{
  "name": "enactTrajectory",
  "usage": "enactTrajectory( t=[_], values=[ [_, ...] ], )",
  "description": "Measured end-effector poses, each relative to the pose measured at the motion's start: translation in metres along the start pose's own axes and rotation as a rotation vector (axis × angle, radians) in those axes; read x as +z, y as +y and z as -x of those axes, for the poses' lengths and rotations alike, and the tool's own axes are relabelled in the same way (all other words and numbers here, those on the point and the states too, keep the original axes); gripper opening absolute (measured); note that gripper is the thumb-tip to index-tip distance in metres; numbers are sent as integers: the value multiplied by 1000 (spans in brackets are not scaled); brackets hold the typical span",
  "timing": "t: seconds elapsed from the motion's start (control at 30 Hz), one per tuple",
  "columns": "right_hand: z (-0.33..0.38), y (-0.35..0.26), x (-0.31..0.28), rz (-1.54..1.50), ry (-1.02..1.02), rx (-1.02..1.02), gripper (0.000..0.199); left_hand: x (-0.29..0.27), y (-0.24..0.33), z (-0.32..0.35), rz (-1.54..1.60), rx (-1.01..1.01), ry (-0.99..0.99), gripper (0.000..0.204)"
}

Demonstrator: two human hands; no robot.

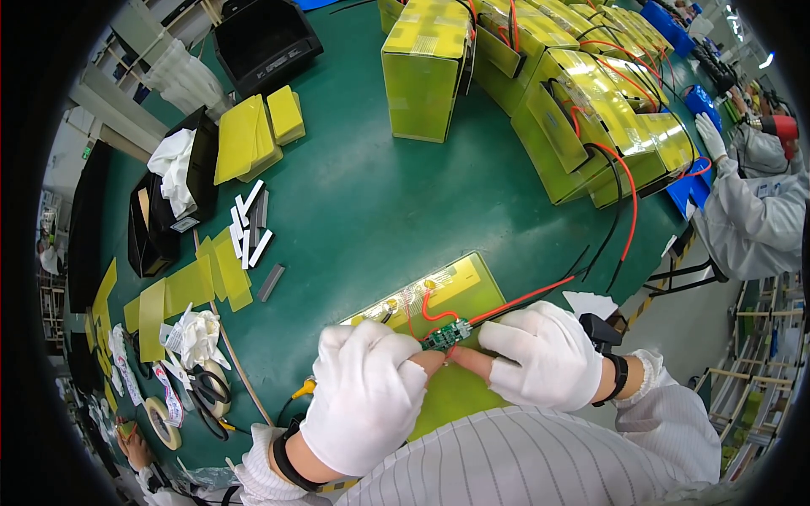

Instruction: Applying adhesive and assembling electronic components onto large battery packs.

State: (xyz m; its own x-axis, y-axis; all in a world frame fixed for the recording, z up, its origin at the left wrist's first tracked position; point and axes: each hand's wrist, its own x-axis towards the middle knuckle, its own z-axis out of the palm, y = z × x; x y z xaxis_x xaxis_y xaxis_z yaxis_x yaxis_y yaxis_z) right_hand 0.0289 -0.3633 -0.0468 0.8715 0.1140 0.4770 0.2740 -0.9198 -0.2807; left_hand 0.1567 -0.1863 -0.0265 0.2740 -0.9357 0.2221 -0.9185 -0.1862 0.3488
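green matting covers the table (363, 211), and at its near edge a small green circuit board (446, 335) sits pinched between the bared fingertips of both gloved hands. the left hand (369, 395) closes its fingers on the board's left end; the right hand (544, 354) clamps its fingers (469, 358) on the right end — both sets together on the board, none spread. just beyond the fingertips lies a flat yellow-wrapped battery pack (456, 287), which also runs under the hands; thin red wires (426, 310) loop from its top edge to the board, and a longer red lead (523, 297) runs off past the right fingers with a black one beside it. judging by this, the board looks already wired to the pack but not yet laid flat or wrapped onto it — that part seems left.

further out from the left fingers lie scissors (205, 392), a tape roll (160, 422), crumpled white wipes (198, 336), yellow sheet strips (181, 291) and small grey and white bars (251, 226). well beyond both hands stand tall yellow battery blocks (422, 72) with red and black cables. far off to the right, another person's white sleeve (751, 223) reaches toward those blocks.
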Motion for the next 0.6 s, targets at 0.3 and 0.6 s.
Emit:
enactTrajectory(
  t=[0.3, 0.6],
  values=[
    [2, 2, -2, -17, -53, -55, 49, -8, -1, 0, -12, -6, -5, 17],
    [2, 3, -3, -59, -37, -23, 54, -9, 17, 16, -180, -14, 124, 19]
  ],
)
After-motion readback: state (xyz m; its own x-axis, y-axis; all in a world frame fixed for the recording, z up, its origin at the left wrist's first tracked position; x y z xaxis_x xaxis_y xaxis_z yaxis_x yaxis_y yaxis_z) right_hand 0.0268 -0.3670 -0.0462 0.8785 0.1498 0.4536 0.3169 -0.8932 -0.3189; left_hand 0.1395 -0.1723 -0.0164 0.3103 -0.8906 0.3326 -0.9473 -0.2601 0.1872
